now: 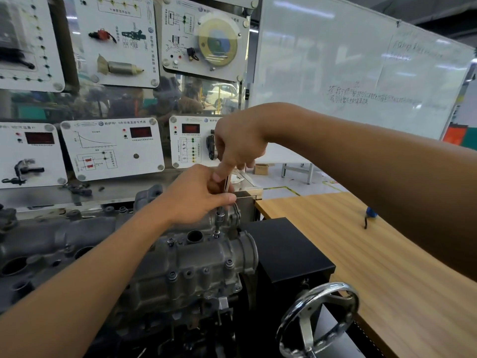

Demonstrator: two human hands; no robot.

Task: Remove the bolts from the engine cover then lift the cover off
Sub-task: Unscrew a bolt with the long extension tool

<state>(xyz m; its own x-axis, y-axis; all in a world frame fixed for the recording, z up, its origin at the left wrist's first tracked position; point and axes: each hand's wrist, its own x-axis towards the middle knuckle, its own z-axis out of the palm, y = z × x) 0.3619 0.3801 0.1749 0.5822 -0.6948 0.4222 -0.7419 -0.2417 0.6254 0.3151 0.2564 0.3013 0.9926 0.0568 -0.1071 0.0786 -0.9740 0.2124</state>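
Observation:
A grey metal engine cover point(196, 264) sits on the engine block at centre, with several bolts point(229, 263) along its edges. A socket wrench point(219, 220) stands upright, its socket on a bolt at the cover's far right corner. My left hand point(198, 195) grips the lower shaft just above the socket. My right hand point(237, 143) is above it, holding the top of the tool with the index finger stretched down along the shaft. The tool's handle is mostly hidden by both hands.
A black box point(286, 254) with a chrome handwheel point(320, 321) stands right of the engine. A wooden table point(387, 254) lies further right, with a small blue tool point(369, 214) on it. Training panels point(113, 148) and a whiteboard point(361, 68) fill the background.

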